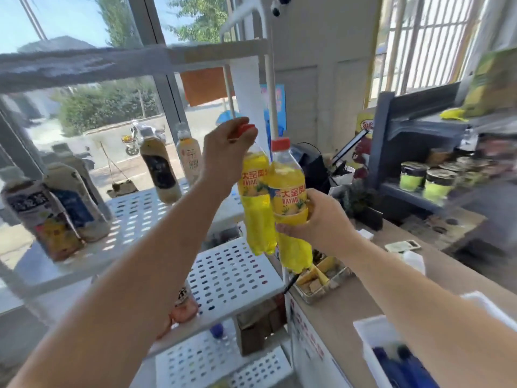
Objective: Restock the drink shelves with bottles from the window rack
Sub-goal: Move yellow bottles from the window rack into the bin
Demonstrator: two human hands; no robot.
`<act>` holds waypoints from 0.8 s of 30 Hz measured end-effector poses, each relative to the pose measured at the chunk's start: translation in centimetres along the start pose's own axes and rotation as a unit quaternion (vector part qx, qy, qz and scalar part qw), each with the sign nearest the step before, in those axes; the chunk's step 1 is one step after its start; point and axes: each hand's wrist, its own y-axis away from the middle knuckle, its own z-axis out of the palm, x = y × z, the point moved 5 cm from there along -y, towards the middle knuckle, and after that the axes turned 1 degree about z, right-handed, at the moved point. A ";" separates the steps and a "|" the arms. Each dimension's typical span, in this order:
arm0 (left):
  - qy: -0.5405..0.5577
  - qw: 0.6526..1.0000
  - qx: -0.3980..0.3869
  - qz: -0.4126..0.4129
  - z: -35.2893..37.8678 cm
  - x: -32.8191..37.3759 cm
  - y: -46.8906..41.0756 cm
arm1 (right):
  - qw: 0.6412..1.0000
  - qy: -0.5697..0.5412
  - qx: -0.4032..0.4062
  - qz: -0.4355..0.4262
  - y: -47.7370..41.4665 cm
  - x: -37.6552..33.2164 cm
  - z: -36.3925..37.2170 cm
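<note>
Far left of the fingers, on the white perforated window rack [131,217], stand several pale milky bottles [42,214], tilted by the lens; two more tall bottles [159,166] sit toward the back edge, just left of the raised left hand [223,155]. Left hand: fingers [249,133] curled tight over the red cap of a yellow soda bottle [256,208], which hangs by its neck below the fingertips, clear of the rack. Touching its right side is a second yellow soda bottle [291,197], red cap up, label facing the camera. Right hand [324,219] wraps this one round the lower body, thumb in front just under the label, the other fingers behind and hidden; grip closed. Both bottles are held in the air between the rack and the wooden counter [361,287]. Below the right fingers on the counter lies a metal tray [324,278] of small packets. Right of the fingers, beyond the counter, a dark blue shelf unit [414,107] carries a row of green-labelled jars [436,183]; blurred yellow-green packaging sits on its upper shelf. Near the bottom right, under the right forearm, is a white bin [372,348] with blue contents, too blurred to identify.
</note>
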 end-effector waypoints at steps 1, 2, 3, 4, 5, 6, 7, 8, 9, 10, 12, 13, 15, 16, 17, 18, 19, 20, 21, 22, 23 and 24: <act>0.026 1.000 0.001 -0.006 0.8 -0.1 1.0 | 1.000 0.013 0.008 0.002 1.1 0.8 -1.1; 0.047 0.999 -0.002 -0.011 1.8 0.0 2.2 | 1.000 0.023 0.016 0.010 2.3 1.8 -2.1; 0.070 0.997 -0.010 -0.017 3.1 0.1 3.5 | 0.999 0.033 0.025 0.020 3.5 2.9 -3.3; 0.092 0.995 -0.019 -0.025 4.5 0.3 4.8 | 0.998 0.042 0.036 0.034 4.8 4.1 -4.6; 0.114 0.992 -0.029 -0.034 6.1 0.3 6.2 | 0.997 0.051 0.043 0.050 6.1 5.4 -5.8; 0.129 0.990 -0.035 -0.043 7.6 0.4 7.5 | 0.995 0.059 0.047 0.068 7.3 6.8 -6.9; 0.144 0.987 -0.045 -0.055 9.3 0.2 8.8 | 0.993 0.072 0.047 0.085 8.6 8.1 -8.1; 0.155 0.984 -0.054 -0.070 11.1 -0.1 10.2 | 0.990 0.089 0.045 0.102 9.9 9.3 -9.3; 0.161 0.981 -0.066 -0.087 13.0 -0.6 11.8 | 0.987 0.103 0.045 0.118 11.2 10.4 -10.5; 0.159 0.979 -0.081 -0.103 14.8 -1.0 13.4 | 0.984 0.105 0.042 0.137 12.5 11.6 -11.6; 0.141 0.971 -0.124 -0.150 18.9 -3.0 17.4 | 0.980 0.081 0.044 0.177 15.0 13.9 -13.9; 0.141 0.961 -0.147 -0.185 21.1 -4.2 19.8 | 0.977 0.072 0.045 0.194 16.2 14.9 -15.1; 0.150 0.940 -0.155 -0.264 23.3 -7.2 23.4 | 0.977 0.069 0.031 0.199 17.0 15.4 -15.7; 0.151 0.928 -0.159 -0.300 24.7 -8.7 25.3 | 0.977 0.065 0.027 0.203 17.6 15.7 -16.1; 0.147 0.918 -0.167 -0.327 26.4 -10.0 27.2 | 0.976 0.056 0.024 0.211 18.4 16.1 -16.7; 0.133 0.914 -0.172 -0.343 27.8 -11.1 28.9 | 0.974 0.046 0.022 0.220 19.2 16.7 -17.1; 0.105 0.913 -0.175 -0.354 28.9 -12.2 30.5 | 0.972 0.040 0.018 0.231 20.0 17.3 -17.4; 0.069 0.914 -0.175 -0.360 29.6 -13.1 32.0 | 0.969 0.037 0.014 0.243 20.8 18.2 -17.6; 0.022 0.915 -0.177 -0.363 30.0 -14.2 33.1 | 0.965 0.036 0.009 0.259 21.5 19.0 -17.8; -0.021 0.912 -0.185 -0.364 30.2 -15.2 34.1 | 0.961 0.036 0.003 0.273 22.0 19.8 -17.9; -0.062 0.905 -0.200 -0.370 30.2 -16.2 34.8 | 0.958 0.039 -0.002 0.284 22.3 20.4 -18.0; -0.106 0.895 -0.221 -0.373 30.3 -17.1 35.3 | 0.956 0.041 -0.006 0.291 22.4 20.9 -18.2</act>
